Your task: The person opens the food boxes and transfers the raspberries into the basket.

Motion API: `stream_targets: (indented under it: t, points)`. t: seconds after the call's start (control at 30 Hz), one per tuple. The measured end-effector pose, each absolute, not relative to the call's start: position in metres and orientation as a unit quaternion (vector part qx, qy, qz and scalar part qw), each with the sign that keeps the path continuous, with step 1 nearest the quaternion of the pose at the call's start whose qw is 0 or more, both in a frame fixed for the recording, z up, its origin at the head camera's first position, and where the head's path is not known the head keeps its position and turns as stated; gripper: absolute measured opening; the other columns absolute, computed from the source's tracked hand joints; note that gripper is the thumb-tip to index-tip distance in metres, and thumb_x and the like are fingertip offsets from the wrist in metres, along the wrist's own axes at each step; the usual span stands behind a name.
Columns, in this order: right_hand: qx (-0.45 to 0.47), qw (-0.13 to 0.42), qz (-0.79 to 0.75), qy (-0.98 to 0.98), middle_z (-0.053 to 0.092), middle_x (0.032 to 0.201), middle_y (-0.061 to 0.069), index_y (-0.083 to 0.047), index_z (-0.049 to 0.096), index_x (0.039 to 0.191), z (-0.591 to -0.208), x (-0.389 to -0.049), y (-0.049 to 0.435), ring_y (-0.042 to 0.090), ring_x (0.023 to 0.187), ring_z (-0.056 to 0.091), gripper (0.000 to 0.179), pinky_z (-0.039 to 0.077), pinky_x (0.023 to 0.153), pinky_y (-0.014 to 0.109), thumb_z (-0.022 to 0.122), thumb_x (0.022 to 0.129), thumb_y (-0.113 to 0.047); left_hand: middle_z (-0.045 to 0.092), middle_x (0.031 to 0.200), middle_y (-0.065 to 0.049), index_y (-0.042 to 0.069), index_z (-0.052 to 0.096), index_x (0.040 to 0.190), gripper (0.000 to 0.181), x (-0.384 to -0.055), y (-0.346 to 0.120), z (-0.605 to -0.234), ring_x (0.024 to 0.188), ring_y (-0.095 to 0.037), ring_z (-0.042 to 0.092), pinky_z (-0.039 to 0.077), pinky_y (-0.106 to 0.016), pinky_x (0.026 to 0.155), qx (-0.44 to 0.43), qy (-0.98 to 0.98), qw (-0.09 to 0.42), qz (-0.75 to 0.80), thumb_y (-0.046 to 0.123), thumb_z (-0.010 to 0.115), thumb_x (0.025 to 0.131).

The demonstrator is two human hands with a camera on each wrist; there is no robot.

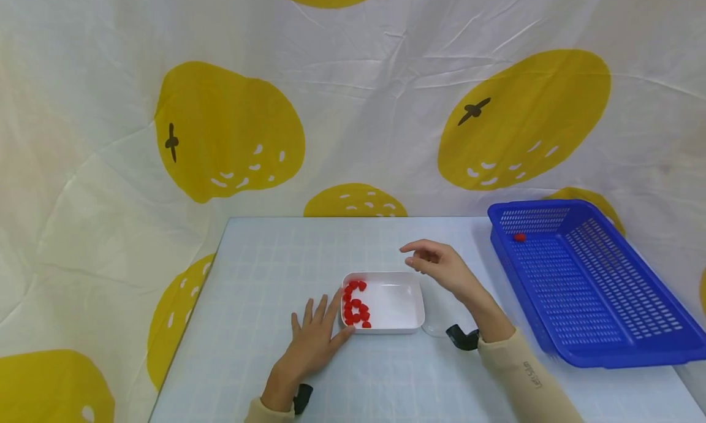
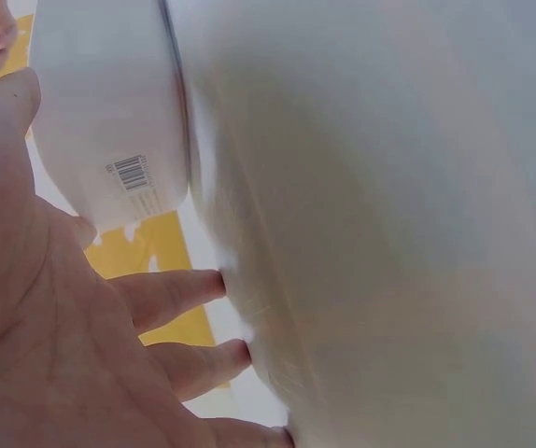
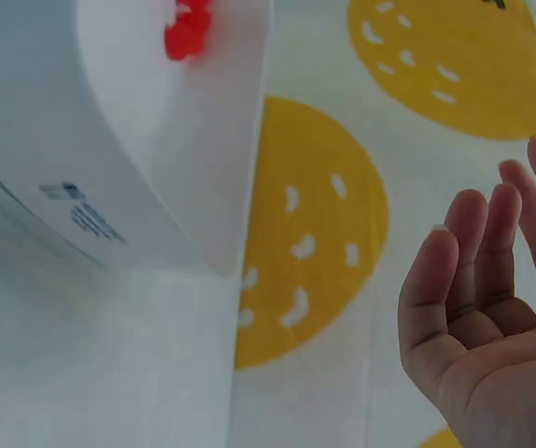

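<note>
Can't tell what the little red pieces [image 1: 356,303] are, too tiny from the head view, and the right wrist view blurs and crops them up top. Barcode text [image 2: 130,174] on the white tray [image 1: 391,303]? Too fuzzy. Clear thing [image 1: 434,326] just right of it's too faint. Right hand [image 3: 492,359] gets cut off up close.

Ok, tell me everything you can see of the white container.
The white container is shallow, rectangular and open-topped with rounded corners, smooth and plastic-looking, with a barcode on an outer wall. It sits upright on the table, long sides running left to right. Red pieces cluster at its left end; the right part of its floor is bare. The left hand lies at that end, thumb and index finger apparently touching it.
</note>
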State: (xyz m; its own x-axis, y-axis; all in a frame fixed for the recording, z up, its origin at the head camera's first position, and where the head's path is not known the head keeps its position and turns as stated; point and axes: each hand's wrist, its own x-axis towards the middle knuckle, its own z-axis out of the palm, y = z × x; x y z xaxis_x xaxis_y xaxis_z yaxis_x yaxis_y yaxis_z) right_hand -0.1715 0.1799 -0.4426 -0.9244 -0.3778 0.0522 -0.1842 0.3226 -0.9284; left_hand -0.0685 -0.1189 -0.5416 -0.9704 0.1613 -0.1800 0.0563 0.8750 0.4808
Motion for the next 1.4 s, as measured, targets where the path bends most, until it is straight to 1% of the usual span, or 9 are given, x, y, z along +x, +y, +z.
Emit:
stream_targets:
  t: [0.1,0.17,0.23,0.43,0.7,0.9,1.1,1.23,1.4]
  points:
    - [-0.181,0.106,-0.555,0.805,0.061,0.087,0.011,-0.014,0.071,0.120,-0.454,-0.170,0.166,0.039,0.081,0.056,0.026,0.052,0.068,0.038,0.070,0.096,-0.024,0.027,0.161,-0.016,0.033,0.011,0.162,0.089,-0.069,-0.119,-0.542,0.148,-0.046,0.011,-0.001,-0.076,0.108,0.055,0.962,0.109,0.243,0.068,0.053,0.092]
    - [-0.182,0.116,-0.554,0.804,0.061,0.085,0.009,-0.016,0.072,0.119,-0.462,-0.168,0.159,0.035,0.079,0.056,0.025,0.053,0.068,0.039,0.071,0.096,-0.025,0.027,0.161,-0.016,0.033,0.011,0.162,0.090,-0.070,-0.119,-0.542,0.148,-0.046,0.011,-0.001,-0.076,0.108,0.053,0.962,0.111,0.242,0.068,0.054,0.091]
    - [-0.184,0.126,-0.552,0.804,0.061,0.085,0.007,-0.016,0.072,0.119,-0.469,-0.166,0.152,0.031,0.079,0.055,0.025,0.052,0.068,0.038,0.071,0.096,-0.025,0.027,0.161,-0.016,0.033,0.011,0.162,0.090,-0.070,-0.119,-0.542,0.148,-0.047,0.011,-0.001,-0.075,0.108,0.052,0.963,0.112,0.238,0.068,0.054,0.091]
    - [-0.198,0.141,-0.542,0.804,0.061,0.083,0.005,-0.008,0.071,0.119,-0.488,-0.160,0.134,0.025,0.079,0.055,0.028,0.049,0.067,0.029,0.071,0.095,-0.023,0.028,0.160,-0.017,0.032,0.012,0.162,0.090,-0.070,-0.119,-0.542,0.147,-0.048,0.012,0.000,-0.076,0.107,0.054,0.964,0.109,0.237,0.068,0.054,0.091]
    - [-0.204,0.152,-0.516,0.818,0.067,0.093,0.001,-0.010,0.073,0.117,-0.502,-0.152,0.114,0.024,0.084,0.058,0.025,0.052,0.069,0.028,0.071,0.094,-0.020,0.029,0.160,-0.017,0.031,0.013,0.162,0.089,-0.069,-0.119,-0.537,0.147,-0.048,0.013,0.001,-0.077,0.107,0.057,0.964,0.107,0.238,0.065,0.057,0.092]
    - [-0.210,0.158,-0.488,0.832,0.066,0.087,-0.005,-0.012,0.075,0.110,-0.525,-0.155,0.107,0.018,0.080,0.059,0.019,0.054,0.069,0.028,0.073,0.092,-0.017,0.029,0.160,-0.016,0.034,0.012,0.162,0.090,-0.068,-0.118,-0.536,0.147,-0.048,0.013,0.001,-0.077,0.107,0.057,0.965,0.104,0.236,0.065,0.058,0.090]
    - [-0.206,0.169,-0.470,0.841,0.063,0.080,-0.003,-0.013,0.076,0.105,-0.531,-0.152,0.103,0.018,0.074,0.057,0.015,0.053,0.064,0.027,0.075,0.090,-0.015,0.029,0.161,-0.015,0.035,0.011,0.162,0.090,-0.068,-0.119,-0.538,0.147,-0.047,0.013,0.001,-0.077,0.107,0.059,0.965,0.107,0.234,0.067,0.055,0.091]
    - [-0.206,0.168,-0.454,0.851,0.062,0.080,-0.005,-0.016,0.077,0.103,-0.532,-0.152,0.100,0.017,0.075,0.056,0.014,0.052,0.064,0.026,0.076,0.089,-0.016,0.028,0.161,-0.015,0.035,0.010,0.162,0.089,-0.069,-0.120,-0.539,0.147,-0.047,0.012,0.000,-0.076,0.108,0.058,0.964,0.108,0.235,0.068,0.054,0.091]
    - [-0.208,0.166,-0.440,0.858,0.060,0.082,-0.005,-0.015,0.077,0.101,-0.531,-0.154,0.097,0.018,0.077,0.055,0.013,0.052,0.064,0.027,0.078,0.088,-0.015,0.027,0.161,-0.014,0.037,0.008,0.161,0.090,-0.069,-0.120,-0.540,0.147,-0.047,0.011,0.000,-0.076,0.107,0.058,0.964,0.107,0.235,0.068,0.054,0.091]
